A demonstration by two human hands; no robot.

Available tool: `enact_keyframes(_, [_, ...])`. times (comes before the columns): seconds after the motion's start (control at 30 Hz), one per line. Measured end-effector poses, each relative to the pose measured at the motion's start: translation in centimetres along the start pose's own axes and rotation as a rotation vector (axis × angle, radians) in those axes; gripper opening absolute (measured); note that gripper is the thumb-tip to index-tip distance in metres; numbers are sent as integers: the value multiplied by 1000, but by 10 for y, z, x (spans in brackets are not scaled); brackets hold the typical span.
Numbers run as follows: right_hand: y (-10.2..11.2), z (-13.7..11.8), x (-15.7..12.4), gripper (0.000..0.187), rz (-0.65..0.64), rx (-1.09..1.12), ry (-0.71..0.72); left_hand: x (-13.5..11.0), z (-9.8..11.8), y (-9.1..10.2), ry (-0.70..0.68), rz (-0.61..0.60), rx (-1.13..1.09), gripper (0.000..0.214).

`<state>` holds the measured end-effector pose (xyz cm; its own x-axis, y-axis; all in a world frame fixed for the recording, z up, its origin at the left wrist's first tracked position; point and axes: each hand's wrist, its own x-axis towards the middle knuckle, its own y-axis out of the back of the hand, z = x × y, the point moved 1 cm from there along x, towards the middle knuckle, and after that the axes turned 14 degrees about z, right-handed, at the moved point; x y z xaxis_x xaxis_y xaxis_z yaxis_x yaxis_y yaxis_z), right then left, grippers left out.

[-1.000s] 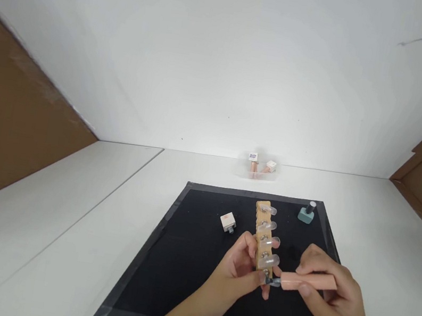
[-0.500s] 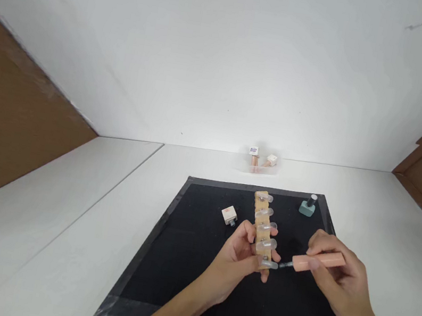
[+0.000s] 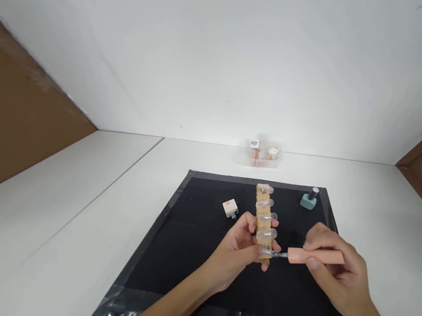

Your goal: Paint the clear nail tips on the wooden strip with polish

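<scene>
My left hand (image 3: 233, 253) grips the near end of a narrow wooden nail-tip stand (image 3: 260, 208), its thumb by the nearest tip. Several clear false nails (image 3: 268, 217) stick out to the right along the stand. Between the fingers of my right hand (image 3: 340, 277) is a nail polish brush with a long peach handle (image 3: 316, 256). Its dark, wet-looking bristles lie over the nearest nail tip, seemingly touching it. Left of the stand lies an uncapped, pale square polish bottle (image 3: 230, 208), its neck pointing to the near right.
A teal polish bottle with a dark cap (image 3: 309, 199) stands at the mat's far right corner. Behind the black mat (image 3: 177, 260), a clear tray (image 3: 259, 162) holds two pale bottles with peach caps. Brown panels (image 3: 9, 108) stand at both sides, a white wall at the back.
The brush has moved left, from just beyond the nearest nail's free end to over that nail. My left hand still holds the stand. The whole view has shifted slightly.
</scene>
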<state>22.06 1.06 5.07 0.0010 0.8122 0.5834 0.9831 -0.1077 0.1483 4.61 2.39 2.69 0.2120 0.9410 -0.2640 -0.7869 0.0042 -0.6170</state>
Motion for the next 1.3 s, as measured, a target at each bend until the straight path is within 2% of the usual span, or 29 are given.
enact_keyframes(0.1, [0,-1,0,14,-24,-21,15,0,-1,1,2,4,5,41])
enact_keyframes(0.23, [0,-1,0,13,28,-6,18,1,-1,1,4,4,4,40])
enact_keyframes(0.47, [-3,1,-2,17,-86,21,-14,1,0,-6,14,3,-5,40])
enact_keyframes(0.7, [-4,-2,0,15,49,-19,28,0,1,-1,21,23,8,42])
enact_keyframes(0.97, [-5,1,-3,15,-49,23,-29,1,-2,-3,11,4,6,40])
enact_keyframes(1.2, [-4,0,-3,10,66,-32,-29,0,-2,1,4,-15,9,40])
enact_keyframes(1.3, [-4,0,-3,9,31,7,-28,0,-3,1,10,-17,2,39])
